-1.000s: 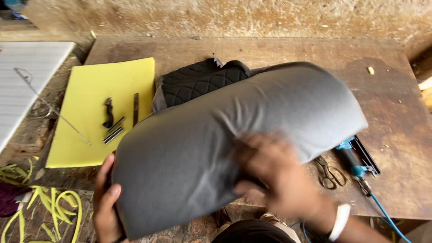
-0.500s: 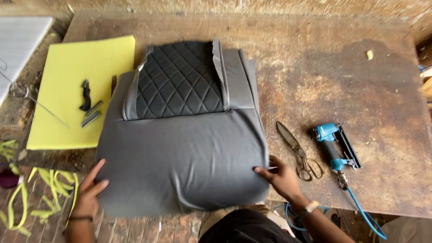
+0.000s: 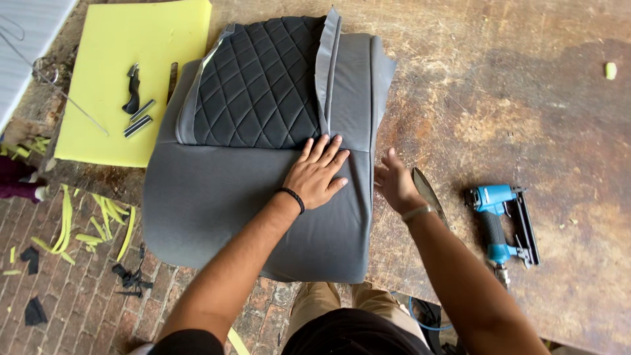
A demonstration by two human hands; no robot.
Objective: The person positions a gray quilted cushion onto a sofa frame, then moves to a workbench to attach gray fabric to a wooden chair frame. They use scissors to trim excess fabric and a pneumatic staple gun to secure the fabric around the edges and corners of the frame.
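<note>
On the worn wooden workbench [image 3: 526, 98], a grey seat cover [image 3: 223, 204] lies flat under two open hands.

The cover's long axis runs from the near table edge away from the person, its black diamond-quilted panel [image 3: 256, 85] at the far end and the plain grey end hanging slightly over the near edge. A yellow foam sheet [image 3: 118, 39] lies to its left, partly under it, carrying a few small dark tools [image 3: 135, 98]. A blue pneumatic stapler [image 3: 499, 217] lies well to the right. The left hand [image 3: 319, 174] rests palm down on the grey fabric, fingers spread, fingertips at the seam below the quilting, gripping nothing. The right hand [image 3: 396, 184], open, sits at the cover's right edge, over scissors [image 3: 427, 194].
</note>
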